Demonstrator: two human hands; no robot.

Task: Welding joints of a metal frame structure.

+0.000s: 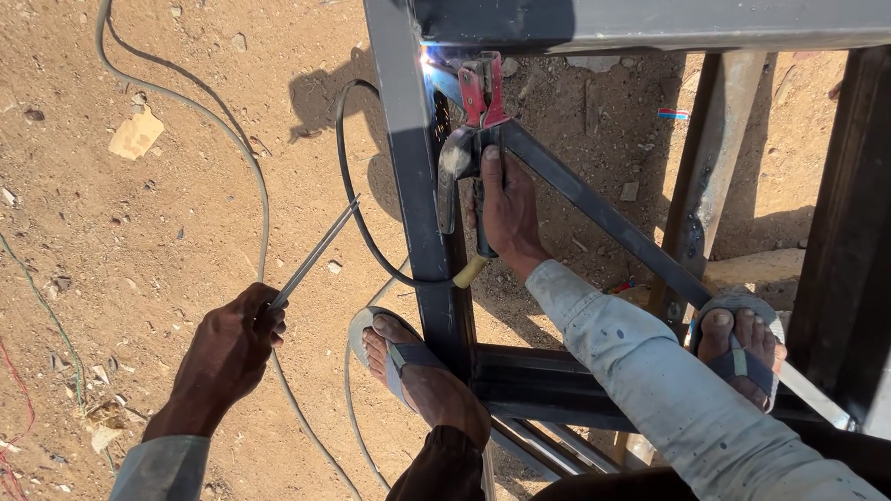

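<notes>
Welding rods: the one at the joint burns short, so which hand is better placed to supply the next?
Left. The left hand already holds spare welding rods; the right hand is busy with the electrode holder at the steel frame.

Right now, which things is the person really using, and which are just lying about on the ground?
In use:
- welding holder in the right hand
- spare rods in the left hand
- steel frame, lit by the arc
- black cable

Lying about:
- stone
- red and green wires
- paper scrap
</notes>
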